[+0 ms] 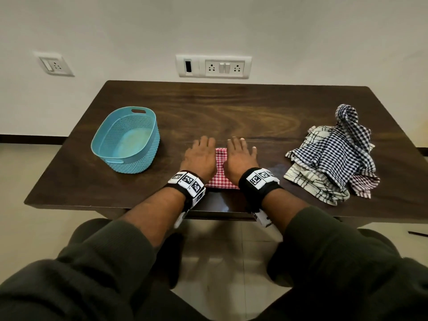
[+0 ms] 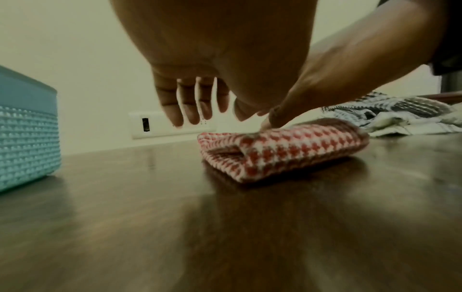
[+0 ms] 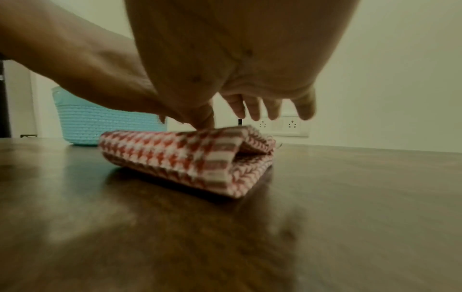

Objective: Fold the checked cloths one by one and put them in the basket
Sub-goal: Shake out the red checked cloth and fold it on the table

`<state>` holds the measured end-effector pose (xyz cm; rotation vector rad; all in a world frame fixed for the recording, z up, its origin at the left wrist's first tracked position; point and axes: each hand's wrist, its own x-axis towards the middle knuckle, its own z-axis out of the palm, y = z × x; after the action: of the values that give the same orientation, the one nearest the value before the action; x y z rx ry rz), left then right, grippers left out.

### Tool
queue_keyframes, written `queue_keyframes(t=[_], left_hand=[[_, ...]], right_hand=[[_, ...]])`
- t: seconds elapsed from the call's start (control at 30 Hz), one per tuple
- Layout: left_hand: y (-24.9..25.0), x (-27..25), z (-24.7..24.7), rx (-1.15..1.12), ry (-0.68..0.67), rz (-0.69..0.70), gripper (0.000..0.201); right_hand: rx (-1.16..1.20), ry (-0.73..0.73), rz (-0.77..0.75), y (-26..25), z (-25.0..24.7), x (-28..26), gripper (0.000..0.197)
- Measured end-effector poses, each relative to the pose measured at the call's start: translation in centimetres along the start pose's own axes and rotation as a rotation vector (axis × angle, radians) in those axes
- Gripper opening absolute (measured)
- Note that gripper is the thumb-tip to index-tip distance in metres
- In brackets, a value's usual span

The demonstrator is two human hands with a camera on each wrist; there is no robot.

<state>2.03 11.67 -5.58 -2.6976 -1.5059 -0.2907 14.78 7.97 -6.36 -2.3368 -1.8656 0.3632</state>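
A folded red-and-white checked cloth (image 1: 221, 169) (image 2: 282, 150) (image 3: 175, 156) lies on the dark wooden table near its front edge. My left hand (image 1: 201, 156) (image 2: 192, 110) is over its left side and my right hand (image 1: 240, 156) (image 3: 260, 110) over its right side. Both are palm down with straight, spread fingers. In the wrist views the fingers hang above the table, and only the thumb sides reach the cloth's top. The empty blue basket (image 1: 139, 163) (image 2: 27, 142) (image 3: 100, 120) stands to the left.
A loose pile of checked cloths (image 1: 331, 154) (image 2: 390, 112), black-and-white on top with a red one beneath, lies at the right of the table (image 1: 231, 107). Wall sockets (image 1: 213, 66) sit behind the table's far edge. Bare wood separates basket and folded cloth.
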Motion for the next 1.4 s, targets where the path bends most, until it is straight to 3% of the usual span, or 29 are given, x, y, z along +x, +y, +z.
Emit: queue_keyframes(t=[0.07,0.1,0.2,0.53,0.63,0.7,0.77,0.87,0.97,1.1,1.2,1.3,1.4], left_hand=[[-0.5,-1.0,1.2,0.072,-0.081,0.214,0.042],[-0.8,-1.5,2.0,0.087,-0.156,0.256,0.049],[-2.0,-2.2,3.7,0.13,-0.279,0.25,0.06],[-2.4,-2.1,4.0,0.143,-0.344,0.185,0.07],[-2.1,-1.4,2.4,-0.039,-0.441,0.025,0.08],[-1.8,-0.9,1.6,-0.245,-0.363,-0.171,0.084],[-1.2,-0.8,1.2,-0.375,-0.259,-0.334,0.066],[0.1,-0.5,0.5,-0.429,-0.301,-0.496,0.05],[1.3,0.1,-0.3,-0.457,-0.39,-0.52,0.047],[1.3,0.9,-2.2,-0.711,-0.472,-0.533,0.045],[-0.3,1.2,-4.6,-1.062,-0.406,-0.539,0.039],[-3.5,1.4,-8.4,-1.257,-0.341,-0.494,0.034],[-8.5,1.7,-12.3,-1.257,-0.341,-0.457,0.034]], right_hand=[[-0.095,-0.125,-0.099,0.5,1.2,-0.7,0.065],[-0.141,-0.166,-0.119,0.8,1.8,-1.0,0.065],[-0.219,-0.206,-0.122,1.9,3.1,-1.6,0.072],[-0.175,-0.251,-0.101,2.0,3.1,-1.5,0.076],[0.026,-0.214,-0.079,2.1,1.6,-1.5,0.081],[0.226,-0.028,0.079,2.1,0.3,-1.2,0.076],[0.328,0.076,0.287,1.8,-1.2,-1.0,0.058],[0.296,-0.084,0.372,0.5,-2.5,-1.3,0.042],[0.3,-0.141,0.353,-0.1,-2.6,-1.5,0.04],[0.603,-0.182,0.42,1.0,-2.1,-1.7,0.042],[0.938,-0.245,0.473,1.3,-2.5,-1.5,0.038],[1.307,-0.319,0.39,-0.7,-4.6,-1.0,0.012],[1.539,-0.335,0.246,-4.5,-7.5,0.4,0.022]])
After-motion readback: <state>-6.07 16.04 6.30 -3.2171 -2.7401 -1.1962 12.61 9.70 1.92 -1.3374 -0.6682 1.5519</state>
